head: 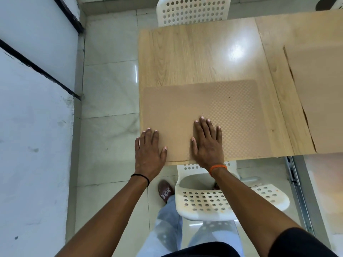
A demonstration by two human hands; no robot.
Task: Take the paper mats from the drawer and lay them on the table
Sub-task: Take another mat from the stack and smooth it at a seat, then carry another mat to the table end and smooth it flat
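Nothing here carries writing I can read: no label, brand, number or sign shows on the table [185, 52], the paper mat [213, 108] or the white chairs [193, 12].

White perforated chairs [193, 11], glossy tiled floor [109, 89]

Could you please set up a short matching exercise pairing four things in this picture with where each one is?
Things:
1. left hand
2. right hand
3. far chair
4. second mat

Places:
A. beyond the table's far edge
B. flat on the near mat, near its middle
C. at the table's right side, partly cut off by the picture's edge
D. at the near mat's left corner, partly over the table's edge

Pairs: 1-D, 2-B, 3-A, 4-C
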